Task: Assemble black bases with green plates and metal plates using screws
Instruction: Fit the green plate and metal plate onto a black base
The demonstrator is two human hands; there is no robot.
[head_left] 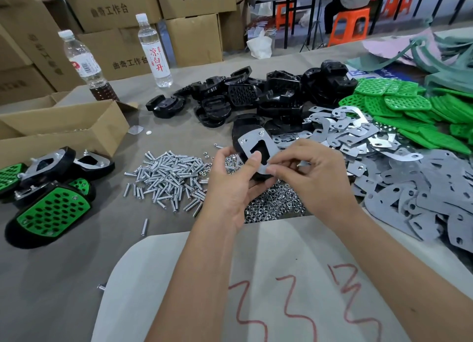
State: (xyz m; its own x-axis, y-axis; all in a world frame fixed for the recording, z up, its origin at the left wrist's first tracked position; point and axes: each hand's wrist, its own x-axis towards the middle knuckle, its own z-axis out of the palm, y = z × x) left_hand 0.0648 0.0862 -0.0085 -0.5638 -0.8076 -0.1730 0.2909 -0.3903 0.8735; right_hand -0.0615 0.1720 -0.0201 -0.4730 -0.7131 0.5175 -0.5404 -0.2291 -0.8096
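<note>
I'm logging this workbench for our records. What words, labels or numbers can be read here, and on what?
"曲奇工作台": printed on the cardboard boxes behind the table, on several of them, one upside down.
"凉白开": red characters on the label of the clear water bottle.
Label on the second bottle: too small to read.
Red scrawl on the white sheet: squiggles, no clear word.
Blue sign under the far pile: mostly hidden, unreadable.

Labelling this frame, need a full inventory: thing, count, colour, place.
black bases: pile, black, table centre back
green plates: pile, green, right back
metal plates: pile, silver, right of centre
grey gaskets: pile, grey, right front
screws: heap, silver, centre
nuts: heap, silver, beneath the hands
finished assemblies: several, black and green, left
bottles: two, clear, back left
cardboard box: one, brown, left
held assembly: one, black base with metal plate
left hand: grips held assembly
right hand: pinches at the plate's near edge
</note>
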